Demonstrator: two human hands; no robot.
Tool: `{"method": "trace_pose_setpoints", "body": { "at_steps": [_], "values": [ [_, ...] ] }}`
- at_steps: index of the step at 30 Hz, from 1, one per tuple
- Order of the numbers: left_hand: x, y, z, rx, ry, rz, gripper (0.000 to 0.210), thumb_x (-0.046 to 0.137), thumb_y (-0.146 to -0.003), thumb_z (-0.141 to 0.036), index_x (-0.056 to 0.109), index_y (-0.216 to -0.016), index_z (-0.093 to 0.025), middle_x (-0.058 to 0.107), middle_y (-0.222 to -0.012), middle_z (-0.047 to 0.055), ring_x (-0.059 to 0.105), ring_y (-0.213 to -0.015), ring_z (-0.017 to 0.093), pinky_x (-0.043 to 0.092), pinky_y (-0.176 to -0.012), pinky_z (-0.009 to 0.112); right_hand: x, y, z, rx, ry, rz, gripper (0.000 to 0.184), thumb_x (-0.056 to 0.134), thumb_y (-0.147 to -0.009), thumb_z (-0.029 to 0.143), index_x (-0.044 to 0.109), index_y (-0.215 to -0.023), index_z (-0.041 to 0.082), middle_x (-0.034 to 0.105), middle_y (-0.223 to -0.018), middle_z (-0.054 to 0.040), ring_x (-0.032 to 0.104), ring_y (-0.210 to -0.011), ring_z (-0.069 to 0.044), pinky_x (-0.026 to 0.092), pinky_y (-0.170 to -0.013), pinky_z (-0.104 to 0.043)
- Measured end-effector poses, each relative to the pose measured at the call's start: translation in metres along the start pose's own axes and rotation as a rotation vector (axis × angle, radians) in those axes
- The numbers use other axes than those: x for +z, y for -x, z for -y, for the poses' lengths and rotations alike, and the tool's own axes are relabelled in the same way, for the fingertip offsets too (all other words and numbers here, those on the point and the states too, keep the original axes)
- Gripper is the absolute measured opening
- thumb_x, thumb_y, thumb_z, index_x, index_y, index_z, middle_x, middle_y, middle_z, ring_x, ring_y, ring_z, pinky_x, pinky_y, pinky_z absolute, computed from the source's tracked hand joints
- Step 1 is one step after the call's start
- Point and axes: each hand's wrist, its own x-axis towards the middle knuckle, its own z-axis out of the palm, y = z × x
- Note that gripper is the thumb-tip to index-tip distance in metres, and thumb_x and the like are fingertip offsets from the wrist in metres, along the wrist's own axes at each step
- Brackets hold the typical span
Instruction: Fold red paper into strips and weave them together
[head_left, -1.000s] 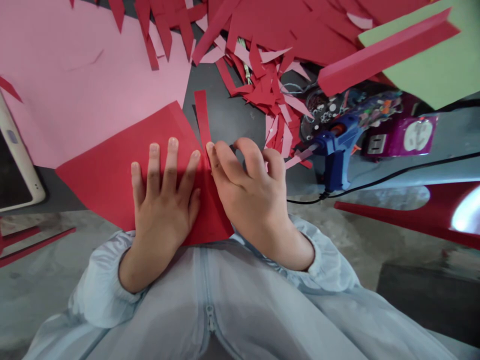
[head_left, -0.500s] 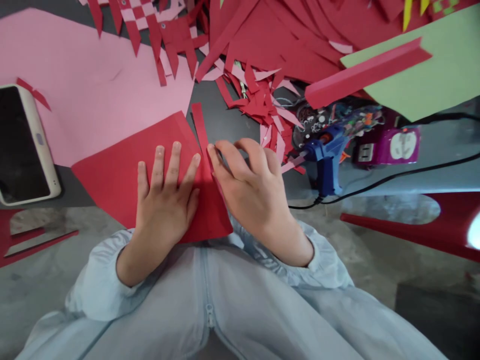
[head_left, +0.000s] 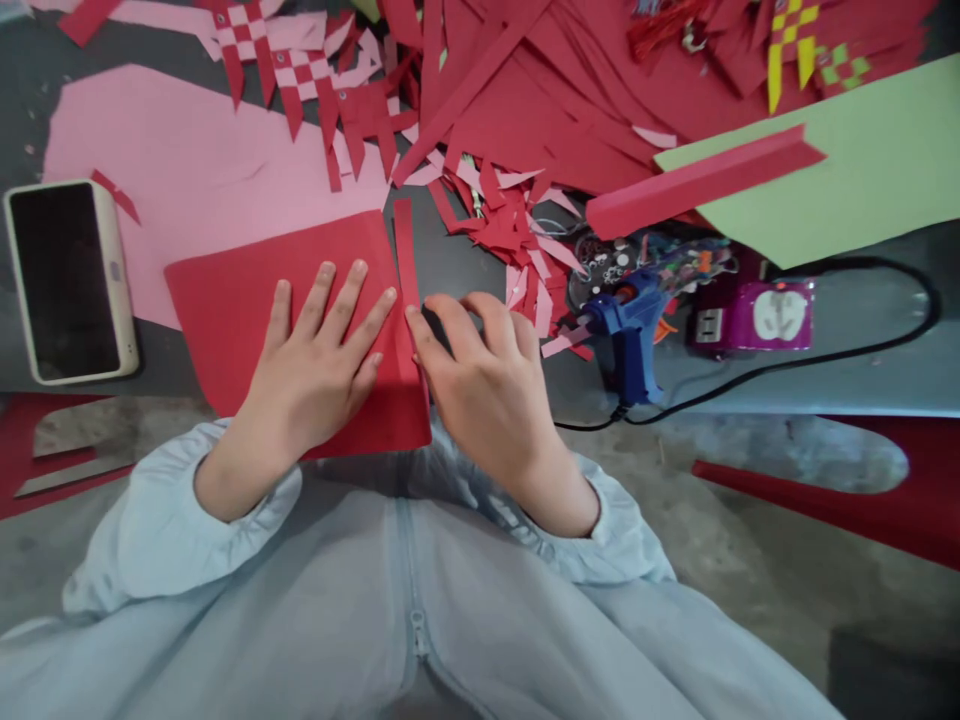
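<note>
A sheet of red paper (head_left: 225,300) lies at the table's front edge, its lower part overhanging toward my body. My left hand (head_left: 304,365) rests flat on it, fingers spread. A narrow red paper strip (head_left: 404,250) stands out along the sheet's right side, its upper end lying on the dark tabletop. My right hand (head_left: 491,390) is curled at that side, with its index fingertip and thumb closed on the strip where it meets the sheet. The thumb is mostly hidden, and whether strip and sheet are joined I cannot tell.
Pink paper (head_left: 150,150) and a phone (head_left: 67,285) are at the left. Paper scraps (head_left: 517,210) pile up beyond my hands. To the right are a blue glue gun (head_left: 634,330), its black cord (head_left: 750,375), a purple power socket (head_left: 750,315) and green paper (head_left: 847,180).
The view has shifted slightly. The red sheet has turned a little, and my left hand has tilted and slid on it. My right hand keeps its pinch at the sheet's right edge.
</note>
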Motion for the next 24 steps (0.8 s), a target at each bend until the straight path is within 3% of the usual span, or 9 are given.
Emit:
{"method": "trace_pose_setpoints", "body": {
  "at_steps": [5, 14, 24],
  "values": [
    [-0.004, -0.001, 0.004, 0.021, -0.03, 0.007, 0.054, 0.041, -0.103, -0.034, 0.035, -0.157, -0.028, 0.026, -0.167, 0.006, 0.018, -0.157, 0.035, 0.0, -0.124, 0.069, 0.006, 0.0, 0.003, 0.021, -0.022, -0.035, 0.044, 0.041, -0.1, 0.013, 0.059, -0.139, 0.016, 0.063, -0.138, -0.015, 0.052, -0.123, -0.029, 0.042, -0.095, -0.045],
    [-0.003, 0.012, -0.015, 0.071, -0.064, 0.016, 0.057, 0.034, -0.104, -0.03, 0.032, -0.158, -0.011, 0.037, -0.162, 0.014, 0.03, -0.154, 0.03, 0.022, -0.126, 0.055, 0.012, 0.003, 0.01, 0.047, -0.005, -0.061, 0.041, 0.04, -0.101, 0.012, 0.061, -0.136, 0.014, 0.064, -0.139, -0.0149, 0.054, -0.125, -0.029, 0.043, -0.096, -0.044],
    [0.011, 0.015, -0.02, -0.008, -0.01, -0.044, 0.062, 0.04, -0.1, -0.028, 0.027, -0.161, -0.018, 0.034, -0.164, 0.011, 0.028, -0.155, 0.028, 0.015, -0.128, 0.052, 0.013, 0.005, 0.014, 0.11, -0.008, -0.02, 0.044, 0.041, -0.101, 0.015, 0.057, -0.142, 0.016, 0.061, -0.143, -0.0139, 0.053, -0.127, -0.029, 0.042, -0.097, -0.045]
  ]
}}
